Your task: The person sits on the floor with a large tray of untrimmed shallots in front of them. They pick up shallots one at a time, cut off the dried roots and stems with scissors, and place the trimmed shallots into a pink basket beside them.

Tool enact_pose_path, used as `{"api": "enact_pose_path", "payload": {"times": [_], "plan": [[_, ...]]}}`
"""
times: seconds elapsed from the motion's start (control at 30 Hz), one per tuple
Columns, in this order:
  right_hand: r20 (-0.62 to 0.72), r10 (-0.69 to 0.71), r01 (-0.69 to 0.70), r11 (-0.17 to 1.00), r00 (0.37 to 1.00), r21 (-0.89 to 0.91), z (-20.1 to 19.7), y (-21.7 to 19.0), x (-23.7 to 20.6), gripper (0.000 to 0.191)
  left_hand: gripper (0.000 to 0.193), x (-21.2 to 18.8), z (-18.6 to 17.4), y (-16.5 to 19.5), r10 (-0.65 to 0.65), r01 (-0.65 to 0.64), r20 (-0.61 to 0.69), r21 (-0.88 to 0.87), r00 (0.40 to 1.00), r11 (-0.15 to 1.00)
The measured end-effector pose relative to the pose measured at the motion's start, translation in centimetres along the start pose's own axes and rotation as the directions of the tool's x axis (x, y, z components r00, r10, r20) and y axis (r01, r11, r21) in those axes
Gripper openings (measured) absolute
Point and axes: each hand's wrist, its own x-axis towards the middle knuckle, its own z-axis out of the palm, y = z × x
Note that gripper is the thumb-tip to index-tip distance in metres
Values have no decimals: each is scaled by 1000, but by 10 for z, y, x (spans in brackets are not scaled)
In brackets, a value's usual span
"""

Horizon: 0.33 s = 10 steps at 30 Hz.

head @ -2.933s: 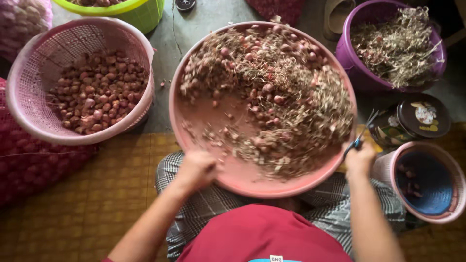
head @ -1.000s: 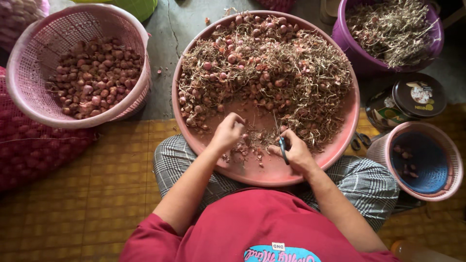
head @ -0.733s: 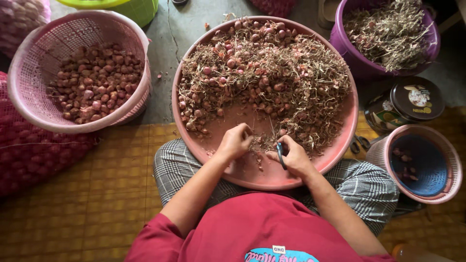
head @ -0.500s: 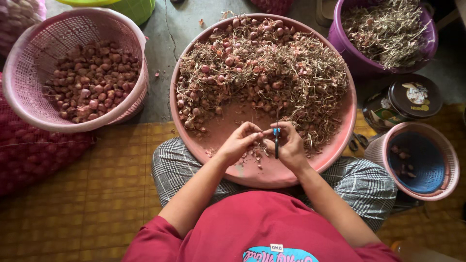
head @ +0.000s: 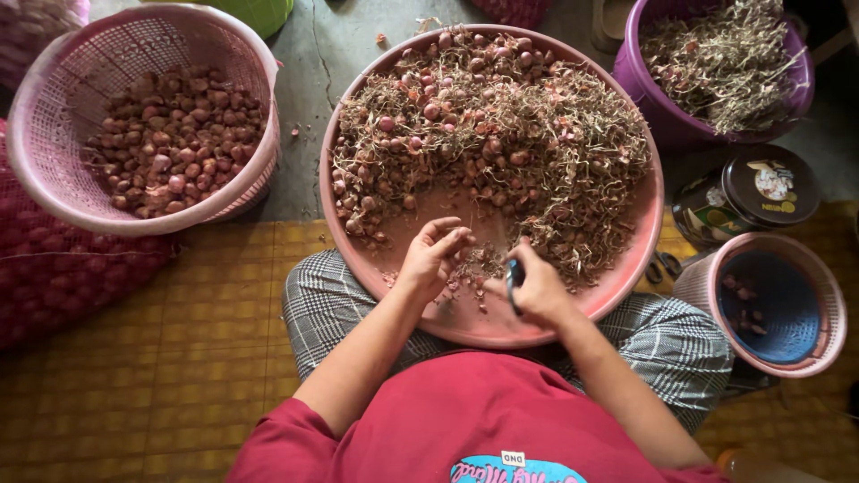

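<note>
Over the pink tray, the left hand lies half open, holding nothing visible; the right hand grips a small knife. The shallots lie just beyond both.

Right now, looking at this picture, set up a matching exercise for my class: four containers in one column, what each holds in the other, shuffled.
Containers:
1. Pink mesh basket
2. Large pink tray
3. Purple bucket
4. Small pink basket

Contents:
a. Dry stalks and roots only
b. A blue liner and a few bits
c. Trimmed shallots
d. Shallots mixed with dry stalks

Pairs: 1-c, 2-d, 3-a, 4-b
</note>
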Motion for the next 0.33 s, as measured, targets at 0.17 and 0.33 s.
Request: {"api": "enact_pose_path", "payload": {"times": [0.17, 0.33], "plan": [[-49, -108, 103, 991, 993, -90, 21, 1, -3, 56, 20, 0, 1, -16, -25, 26, 10, -88, 1000, 996], [-21, -23, 22, 999, 1000, -34, 20, -2, 0, 52, 19, 0, -7, -26, -30, 34, 65, -69, 997, 997]]}}
